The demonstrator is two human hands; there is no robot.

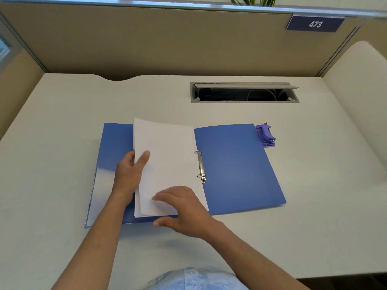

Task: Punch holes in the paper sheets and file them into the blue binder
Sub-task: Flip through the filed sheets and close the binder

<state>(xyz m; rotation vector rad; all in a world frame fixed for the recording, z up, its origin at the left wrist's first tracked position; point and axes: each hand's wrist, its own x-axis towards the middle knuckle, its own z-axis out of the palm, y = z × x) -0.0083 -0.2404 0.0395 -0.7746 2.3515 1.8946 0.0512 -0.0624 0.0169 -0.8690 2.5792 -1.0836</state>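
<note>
Cubicle desk (62,122): left hand (128,174) grips the paper sheets (165,155); right hand (184,208) rests loosely spread on them. Holes should meet the blue binder (234,164) rings (200,166) squarely.

A white desk (62,122) with an open cable tray (244,93), a "473" sign (315,24), a plant (254,1).

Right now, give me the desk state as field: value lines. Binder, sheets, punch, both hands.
binder: blue binder open flat on desk
rings: ring mechanism at spine
sheets: paper sheets on left half, edge at rings
punch: purple hole punch beside binder's far right corner, untouched
left hand: grips sheets' left edge
right hand: fingers on sheets' near edge
</note>
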